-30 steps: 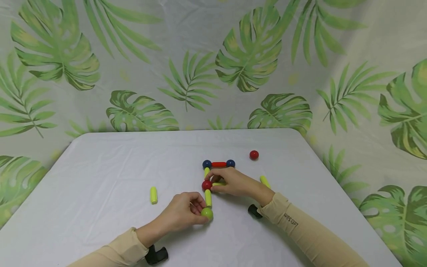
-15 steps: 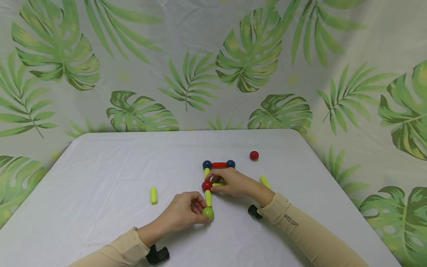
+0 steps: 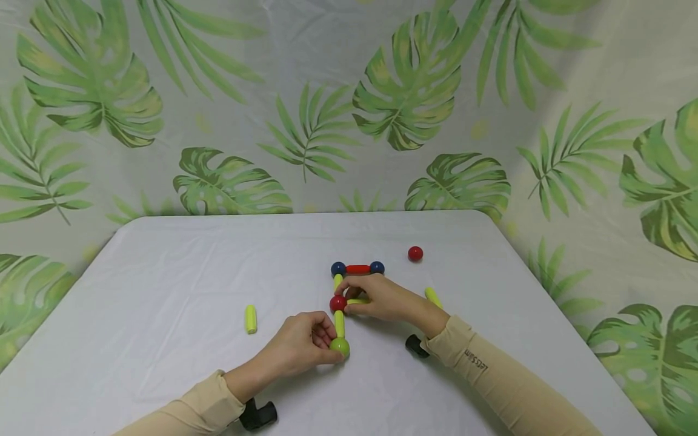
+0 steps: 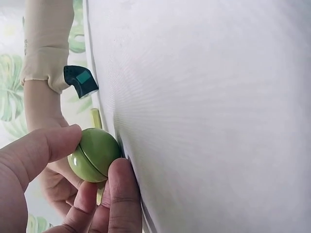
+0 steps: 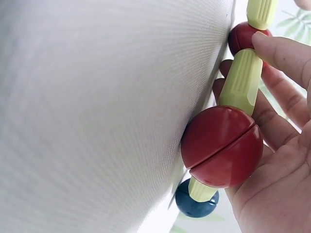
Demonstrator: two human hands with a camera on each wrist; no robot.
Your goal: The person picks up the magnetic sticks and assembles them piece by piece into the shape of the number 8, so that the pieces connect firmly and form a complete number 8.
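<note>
My left hand pinches a green ball between thumb and fingers, at the near end of a yellow-green rod. That rod runs up to a red ball, which my right hand grips with thumb and fingertips. From this ball, one rod leads away to a blue ball and another goes under my right palm. A second red ball is at its other end, hidden in the head view. A red rod joins the far blue ball to another blue ball.
A loose yellow-green rod lies left of the build, another beside my right wrist. A loose red ball sits farther back on the white table. A leaf-patterned cloth hangs behind.
The rod beside the green ball has straightened a little, its near end shifting slightly left against the ball. My right hand has stayed in place on the red ball.
</note>
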